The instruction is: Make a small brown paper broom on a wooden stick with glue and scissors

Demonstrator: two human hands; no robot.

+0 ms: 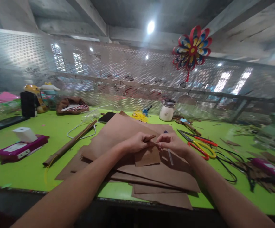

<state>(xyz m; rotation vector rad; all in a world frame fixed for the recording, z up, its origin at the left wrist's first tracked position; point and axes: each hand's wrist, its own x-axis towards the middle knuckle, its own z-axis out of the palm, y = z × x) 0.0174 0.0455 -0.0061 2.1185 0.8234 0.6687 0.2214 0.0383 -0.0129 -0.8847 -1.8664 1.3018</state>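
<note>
My left hand is closed around a small folded or rolled piece of brown paper, which sticks out past the fingertips. Close beside it, the fingertips of my right hand pinch what looks like the same paper's end; the exact contact is too small to see. Under both hands lies a small square of brown paper on a stack of larger brown paper sheets. A thin translucent stick, perhaps a pen, lies below my right hand, partly hidden by it.
Scissors with red and yellow handles and black cords lie right. A long brown paper roll and a purple power strip are left. Behind are yellow strands, a white jar and a perforated screen.
</note>
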